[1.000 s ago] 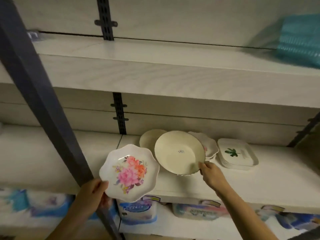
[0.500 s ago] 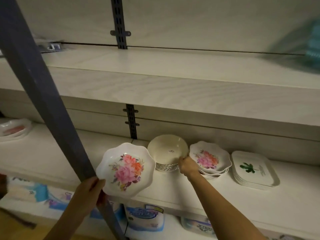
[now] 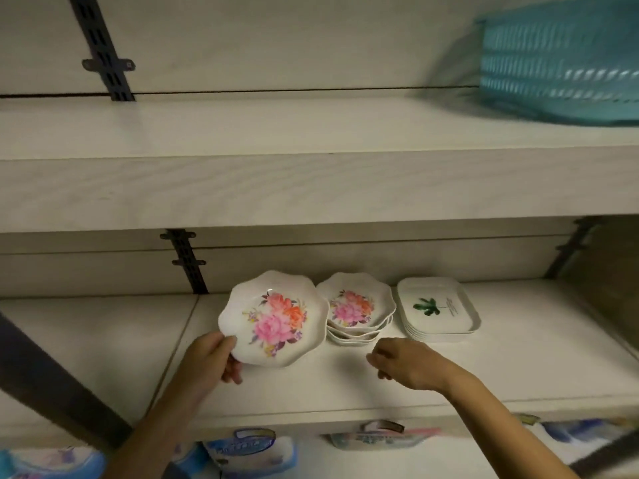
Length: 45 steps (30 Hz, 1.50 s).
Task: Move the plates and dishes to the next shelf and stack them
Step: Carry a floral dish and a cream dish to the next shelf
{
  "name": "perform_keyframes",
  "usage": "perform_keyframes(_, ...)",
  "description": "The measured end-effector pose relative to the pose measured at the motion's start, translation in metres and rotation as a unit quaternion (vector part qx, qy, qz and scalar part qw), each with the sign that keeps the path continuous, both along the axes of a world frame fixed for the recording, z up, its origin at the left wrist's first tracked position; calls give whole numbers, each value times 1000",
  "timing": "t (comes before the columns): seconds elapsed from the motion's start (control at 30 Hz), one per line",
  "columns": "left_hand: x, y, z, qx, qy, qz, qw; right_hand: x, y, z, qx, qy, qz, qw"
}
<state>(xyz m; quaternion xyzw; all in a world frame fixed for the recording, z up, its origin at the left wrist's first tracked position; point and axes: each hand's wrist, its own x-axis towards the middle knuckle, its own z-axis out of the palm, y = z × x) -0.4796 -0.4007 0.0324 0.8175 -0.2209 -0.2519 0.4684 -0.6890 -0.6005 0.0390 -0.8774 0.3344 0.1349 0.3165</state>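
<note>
I record the left hand [image 3: 211, 357] pinching the floral plate [image 3: 273, 319] by its 7 o'clock rim over the shelf [image 3: 518, 368]; matching stack [image 3: 356, 309] just beside, at the plate's 3 o'clock; right hand [image 3: 404, 364], loosely curled and empty, is nearer it.

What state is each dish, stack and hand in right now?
left hand, grips the floral plate by its lower left rim.
floral plate, tilted, held over the middle shelf.
floral stack, resting on that shelf, untouched.
right hand, holds nothing, fingers loosely curled, in front of the floral stack.
leaf trays, stacked, right of the floral stack.
teal basket, on the upper shelf, blurred.
</note>
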Motion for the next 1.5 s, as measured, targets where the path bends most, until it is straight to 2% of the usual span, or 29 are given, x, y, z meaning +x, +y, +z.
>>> perform_keyframes(0.3, -22, -131, -22, -30, 84, 24, 996, -81, -52, 8, -1, 2, -52, 999)
perform_keyframes(0.47, -34, -157, -33, 1, 81, 21, 997, -98, -70, 3, 12, 1, -58, 998)
perform_keyframes(0.7, -45, -163, -37, 69, 12, -20, 997, -103, -83, -1, 22, -7, -47, 999)
perform_keyframes(0.87, -59, -155, -36, 122, -46, -58, 990, -97, -84, -1, 28, -5, -13, 1000)
perform_keyframes(1.0, -67, -135, -28, 131, -111, -54, 984, -84, -80, -1, 22, -4, 24, 999)
perform_keyframes(1.13, -73, -96, -24, 140, -159, -58, 976, -62, -68, -2, 11, -4, 87, 996)
perform_keyframes(1.3, -78, -34, -23, 205, -234, -43, 949, -24, -39, -2, -15, -15, 173, 985)
perform_keyframes(1.4, -77, 4, -22, 211, -216, -9, 953, 2, -13, 2, -23, -31, 217, 975)
perform_keyframes(1.5, -70, 43, -19, 194, -162, 13, 968, 26, 20, 8, -31, -36, 261, 964)
